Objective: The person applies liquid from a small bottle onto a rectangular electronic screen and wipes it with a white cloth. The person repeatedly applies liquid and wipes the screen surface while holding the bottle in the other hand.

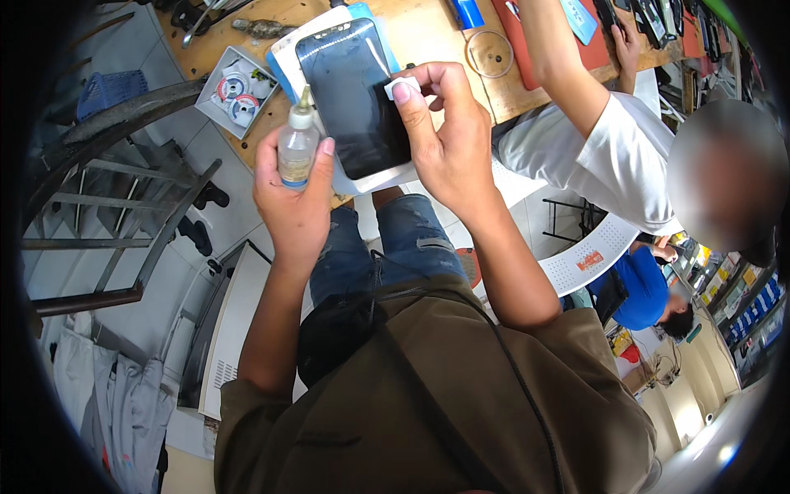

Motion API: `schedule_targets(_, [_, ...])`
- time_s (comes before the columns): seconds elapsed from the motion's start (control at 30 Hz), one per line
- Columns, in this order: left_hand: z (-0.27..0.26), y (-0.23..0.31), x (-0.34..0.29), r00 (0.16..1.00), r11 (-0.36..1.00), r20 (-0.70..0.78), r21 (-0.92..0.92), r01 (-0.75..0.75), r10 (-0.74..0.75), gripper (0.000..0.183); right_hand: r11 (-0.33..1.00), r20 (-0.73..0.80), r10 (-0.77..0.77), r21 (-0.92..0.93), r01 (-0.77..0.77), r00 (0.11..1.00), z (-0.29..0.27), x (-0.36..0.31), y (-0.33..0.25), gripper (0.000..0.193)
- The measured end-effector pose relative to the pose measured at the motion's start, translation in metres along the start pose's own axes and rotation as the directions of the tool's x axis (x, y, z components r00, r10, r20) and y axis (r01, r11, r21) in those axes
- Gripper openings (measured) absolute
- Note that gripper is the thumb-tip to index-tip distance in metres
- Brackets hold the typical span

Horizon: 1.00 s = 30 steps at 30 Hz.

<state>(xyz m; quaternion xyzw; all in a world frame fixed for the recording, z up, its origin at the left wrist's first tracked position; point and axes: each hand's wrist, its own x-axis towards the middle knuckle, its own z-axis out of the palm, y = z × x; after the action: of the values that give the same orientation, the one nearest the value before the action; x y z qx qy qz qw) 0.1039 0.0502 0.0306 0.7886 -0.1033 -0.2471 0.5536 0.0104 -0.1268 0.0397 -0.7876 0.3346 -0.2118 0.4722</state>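
A smartphone (350,95) with a dark, glossy screen lies face up before me on a white and light-blue stack at the table's near edge. My left hand (292,189) is closed round a small clear dropper bottle (296,152) with a narrow yellowish tip, held upright beside the phone's left edge. Between thumb and index finger, my right hand (448,136) pinches a small white wipe (402,86) over the phone's upper right side. Whether the wipe touches the glass, I cannot tell.
A white box (234,92) with round reels stands left on the wooden table (428,37). A clear ring (490,54) and a blue object (467,13) lie to the right. Close on my right, a co-worker in a white shirt (613,160) reaches over a red mat (527,45).
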Motion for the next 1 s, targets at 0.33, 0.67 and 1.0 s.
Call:
schedule_targets(0.33, [-0.007,0.005,-0.001,0.999,0.980,-0.007,-0.191,0.051,-0.054,0.035,0.936,0.008,-0.188,-0.302,0.182,0.982,-0.010,-0.021,-0.012,0.025])
schedule_targets(0.67, [0.009,-0.003,0.010,0.994,0.968,0.049,-0.231,0.102,-0.093,0.044,0.874,0.213,-0.282,-0.345,0.342,0.935,0.020,-0.067,-0.034,0.030])
schedule_targets(1.0, [0.012,-0.002,0.009,0.994,0.968,0.014,-0.226,0.109,-0.109,0.039,0.880,0.190,-0.272,-0.347,0.324,0.943,0.011,-0.047,-0.024,0.028])
